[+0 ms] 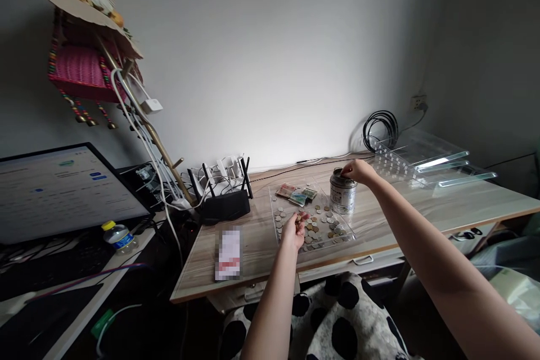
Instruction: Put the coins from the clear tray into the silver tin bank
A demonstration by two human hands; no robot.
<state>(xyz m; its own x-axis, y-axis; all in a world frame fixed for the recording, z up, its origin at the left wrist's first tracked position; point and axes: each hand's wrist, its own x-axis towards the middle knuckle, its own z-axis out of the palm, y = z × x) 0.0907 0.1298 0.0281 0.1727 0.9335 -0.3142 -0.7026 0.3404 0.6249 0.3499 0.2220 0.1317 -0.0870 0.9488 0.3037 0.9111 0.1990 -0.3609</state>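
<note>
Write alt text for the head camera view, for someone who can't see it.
The right hand pinches at the top of a metal tin on a wooden desk, while the left hand rests among coins in a clear tray beside it.

Left arm (270,304) extends forward, elbow bent. Left hand (294,230) sits low, back facing up, fingers curled inward. Right arm (422,239) reaches farther forward. Right hand (358,171) has the wrist flexed, fingertips pinched together and pointing down.

Head camera: faces forward, slightly down; desk (379,219) near, wall (274,67) beyond.
</note>
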